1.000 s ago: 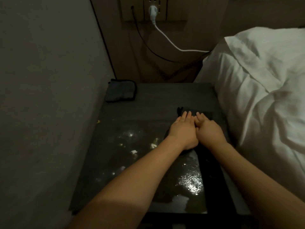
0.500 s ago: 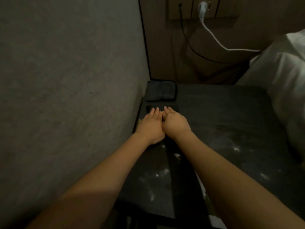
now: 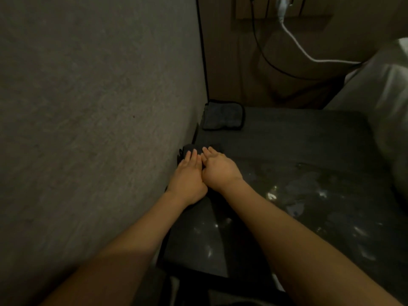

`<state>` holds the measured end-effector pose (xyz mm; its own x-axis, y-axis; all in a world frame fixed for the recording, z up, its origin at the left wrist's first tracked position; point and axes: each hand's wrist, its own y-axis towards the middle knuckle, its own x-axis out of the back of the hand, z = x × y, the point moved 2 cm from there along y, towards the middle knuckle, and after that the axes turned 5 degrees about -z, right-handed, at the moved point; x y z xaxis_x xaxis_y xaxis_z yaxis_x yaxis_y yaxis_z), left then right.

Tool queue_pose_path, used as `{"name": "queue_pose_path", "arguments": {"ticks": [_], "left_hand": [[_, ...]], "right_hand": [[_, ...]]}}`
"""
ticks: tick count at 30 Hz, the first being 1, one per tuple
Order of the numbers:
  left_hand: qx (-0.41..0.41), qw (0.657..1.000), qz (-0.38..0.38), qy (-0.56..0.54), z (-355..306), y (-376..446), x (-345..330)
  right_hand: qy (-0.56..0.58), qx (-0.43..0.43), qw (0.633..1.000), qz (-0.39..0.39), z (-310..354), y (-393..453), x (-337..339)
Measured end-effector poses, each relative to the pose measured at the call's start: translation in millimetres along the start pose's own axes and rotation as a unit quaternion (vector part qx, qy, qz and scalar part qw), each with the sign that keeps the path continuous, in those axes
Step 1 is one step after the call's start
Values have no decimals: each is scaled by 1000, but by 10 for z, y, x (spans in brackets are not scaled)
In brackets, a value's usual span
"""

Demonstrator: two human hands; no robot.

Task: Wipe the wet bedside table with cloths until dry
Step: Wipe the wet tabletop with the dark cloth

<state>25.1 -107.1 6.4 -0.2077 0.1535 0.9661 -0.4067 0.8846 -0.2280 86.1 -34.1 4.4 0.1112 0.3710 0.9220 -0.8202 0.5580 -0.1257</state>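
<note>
Dark, wet wood is what the light catches first: the table (image 3: 309, 138) top is near black, and shiny patches of water (image 3: 293, 202) glint over its nearer right part, with smaller specks closer to the front edge. The far strip of the top looks dull and matte.

Both hands lie side by side on the table's left edge, hard against the wall (image 3: 99, 107). The left hand (image 3: 187, 177) is palm down with its fingers straight and together, pressing flat. The right hand (image 3: 218, 168) touches it along the thumb side, its fingers also stretched forward and pressing down. Neither hand curls round anything; they lie flat. Under them is a dark cloth (image 3: 189, 149), of which only a little shows beyond the fingertips and at the left, where it meets the wall. How far it reaches beneath the palms I cannot tell, as it is as dark as the table.

A second cloth (image 3: 223, 115), grey with a dark border and folded, lies in the far left corner of the table, apart from the hands and touching nothing but the top.

Behind the table stands a brown panel with a socket strip at the very top of the view. A white plug (image 3: 281, 7) sits in it, and its white cable (image 3: 309, 56) runs down and to the right toward the bedding (image 3: 379, 102). A black cable (image 3: 262, 56) hangs beside it and curves the same way. The white bedding crowds the table's right side.
</note>
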Motion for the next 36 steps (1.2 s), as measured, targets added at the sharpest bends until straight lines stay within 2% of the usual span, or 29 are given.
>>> {"name": "queue_pose_path", "arguments": {"ticks": [3, 8, 22, 26, 32, 36], "left_hand": [[-1, 1000, -2, -17, -132, -67, -22], [-30, 999, 1, -29, -557, -69, -62], [-175, 984, 26, -27, -2466, 154, -224], [-210, 977, 18, -31, -2856, 160, -261], [-243, 970, 5, -16, -3072, 127, -325], [-259, 966, 0, -21, -3040, 41, -348]], "right_hand": [[3, 1, 1000, 11, -89, -124, 30], [-3, -27, 1000, -16, -448, -369, 140], [-89, -181, 979, -14, -2016, -1423, 722], [-83, -219, 972, -28, -2321, -1668, 802], [-93, -248, 964, -38, -2426, -1868, 820], [-103, -229, 965, -70, -2392, -1946, 743]]}}
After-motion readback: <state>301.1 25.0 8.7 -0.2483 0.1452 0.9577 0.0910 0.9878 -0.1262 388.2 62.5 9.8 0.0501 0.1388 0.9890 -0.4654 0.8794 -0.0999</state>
